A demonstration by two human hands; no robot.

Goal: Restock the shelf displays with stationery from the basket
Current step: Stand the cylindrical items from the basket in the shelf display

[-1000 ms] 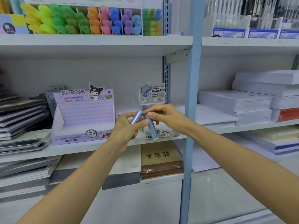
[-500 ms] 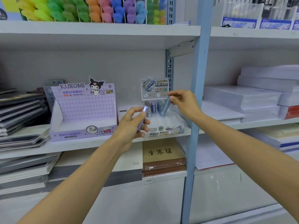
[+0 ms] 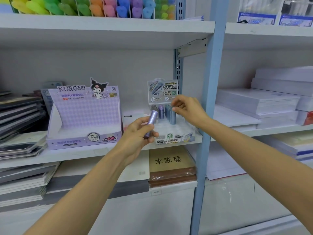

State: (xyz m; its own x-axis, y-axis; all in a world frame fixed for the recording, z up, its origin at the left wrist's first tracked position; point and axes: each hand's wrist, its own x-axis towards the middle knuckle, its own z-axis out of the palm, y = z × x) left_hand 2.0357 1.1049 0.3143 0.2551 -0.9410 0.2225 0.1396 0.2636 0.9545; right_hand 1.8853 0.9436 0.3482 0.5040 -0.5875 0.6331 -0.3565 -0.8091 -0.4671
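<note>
Stationery shop, seemingly: stocked display shelves [image 3: 94,152]

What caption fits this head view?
Right hand places blue tube in display; left hand holds purple tube.

Person, head-worn view: two upper limbs on record. Left hand [image 3: 137,136]: bare, slim fingers, knuckle creases visible across the back. Left forearm [image 3: 84,192]: uncovered along its whole visible length, smooth, slender at the wrist and broadening toward the lower frame edge. Right hand [image 3: 188,109]: bare, same slim build, tendon lines faintly marked on the back. Right forearm [image 3: 254,150]: uncovered from wrist to the right frame edge, smooth, widening likewise.
</note>
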